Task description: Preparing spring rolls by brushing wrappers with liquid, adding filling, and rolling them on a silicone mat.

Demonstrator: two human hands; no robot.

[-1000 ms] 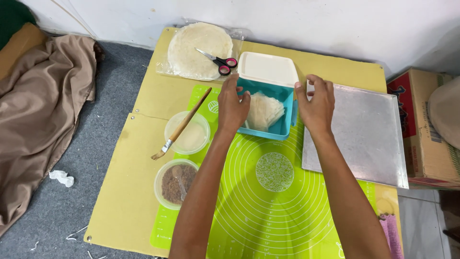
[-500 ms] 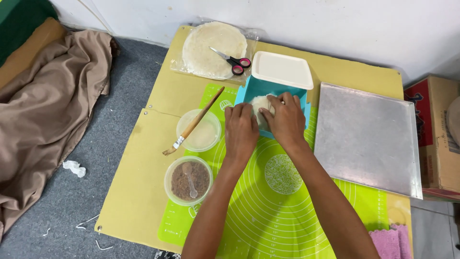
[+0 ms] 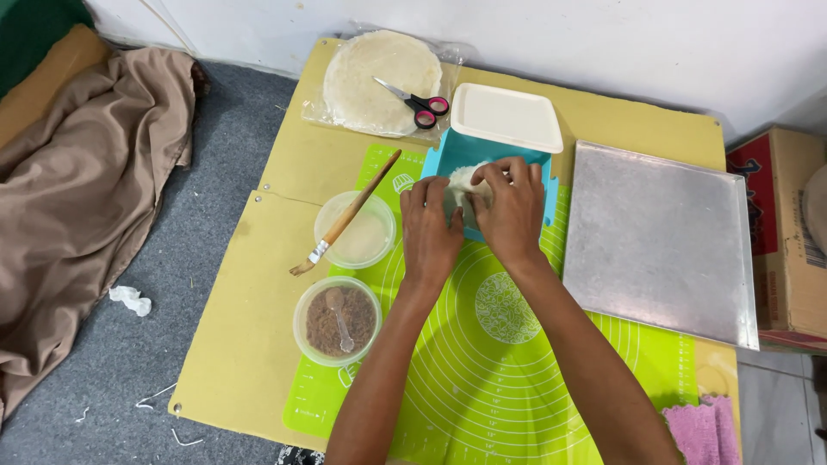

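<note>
Both hands in teal box (image 3: pixel 448 155): left hand (image 3: pixel 431 228) & right hand (image 3: pixel 510 207) closed w/ fingers round white dough lump (image 3: pixel 461 179); white lid (image 3: pixel 506 116) just behind.

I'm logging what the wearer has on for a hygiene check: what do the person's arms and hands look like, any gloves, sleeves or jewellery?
Both arms are bare from where they enter the picture to the fingertips: no sleeves show. The left hand and right hand wear no gloves, and no rings, watch or bracelet can be seen on the sides that show. Nails look short and unpainted, though they are small in this view.
</note>
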